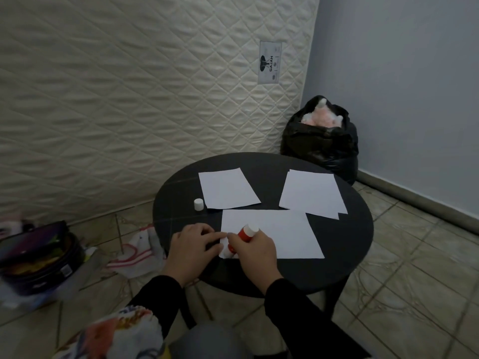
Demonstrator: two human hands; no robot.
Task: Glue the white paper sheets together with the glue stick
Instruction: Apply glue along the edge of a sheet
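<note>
White sheet (pixel 272 233) pinned by flat left hand (pixel 193 243); right hand (pixel 252 248) grips glue stick (pixel 245 235). Black bag (pixel 321 141) beyond holds pink fluff (pixel 321 116).

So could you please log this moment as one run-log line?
right hand: holds glue stick | left hand: pins near sheet corner | cap: off, on table | far sheets: untouched

Round black table (pixel 344 244) bears three paper sheets (pixel 272 231) and a white cap (pixel 198 204).
</note>
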